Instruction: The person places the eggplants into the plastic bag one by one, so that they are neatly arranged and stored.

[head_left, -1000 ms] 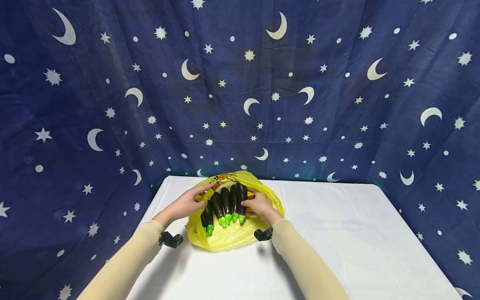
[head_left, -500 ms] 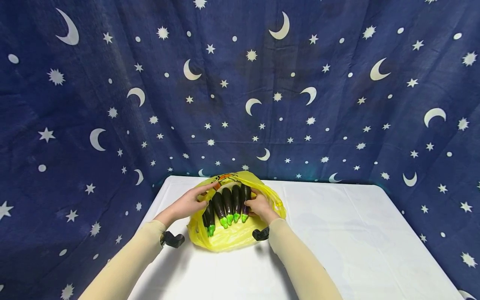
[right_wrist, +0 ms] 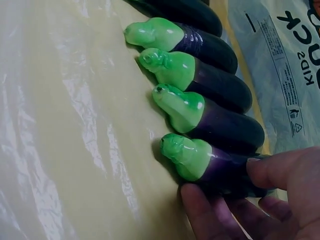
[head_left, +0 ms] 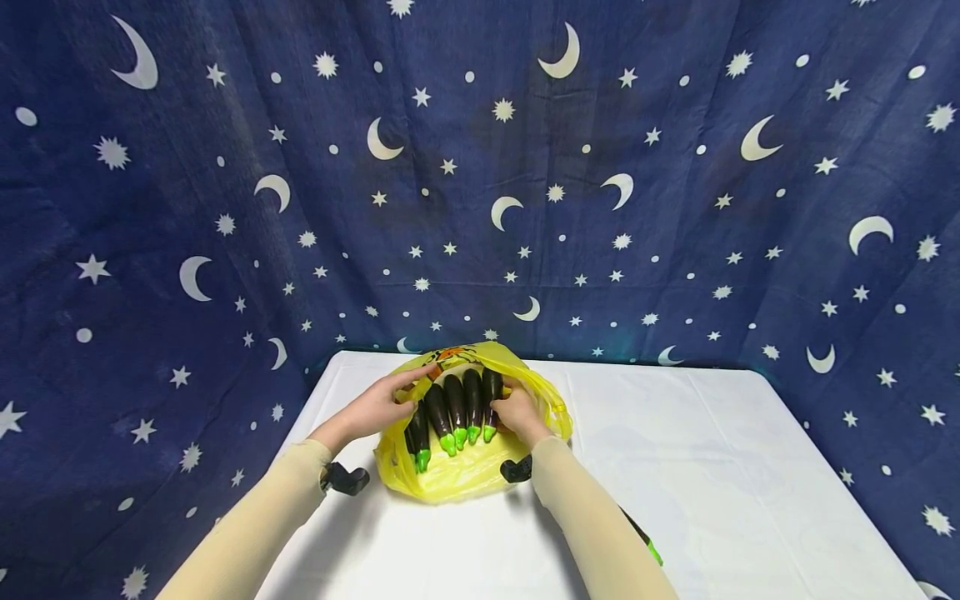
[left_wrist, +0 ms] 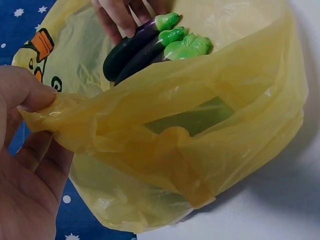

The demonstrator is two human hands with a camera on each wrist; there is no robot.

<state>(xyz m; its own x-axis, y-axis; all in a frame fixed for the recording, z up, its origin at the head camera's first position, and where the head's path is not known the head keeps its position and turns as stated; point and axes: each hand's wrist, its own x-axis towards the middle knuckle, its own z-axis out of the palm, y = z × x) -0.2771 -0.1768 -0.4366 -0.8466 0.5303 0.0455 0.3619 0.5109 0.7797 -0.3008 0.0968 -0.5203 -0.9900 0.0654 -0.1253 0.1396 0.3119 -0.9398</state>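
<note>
A yellow plastic bag [head_left: 450, 485] lies with its mouth facing me, and several dark purple eggplants [head_left: 455, 404] with green caps sit side by side inside it. My left hand [head_left: 377, 406] pinches the bag's left edge between thumb and fingers, which the left wrist view shows closely at the gathered plastic [left_wrist: 75, 112]. Inside the bag, my right hand [head_left: 519, 410] grips the rightmost eggplant [head_left: 492, 386]. Its thumb lies on top and the fingers are at the side, by the green cap [right_wrist: 187, 157]. Part of the bag's left side hides the leftmost eggplants.
Another eggplant [head_left: 642, 536] lies on the white-covered table [head_left: 720, 467], partly hidden behind my right forearm. A dark blue cloth [head_left: 480, 208] with moons and stars hangs behind and at both sides.
The rightmost eggplant and my right hand have shifted slightly right, away from its neighbour. My right forearm has swung left, bringing the eggplant on the table into view. My left hand keeps its hold.
</note>
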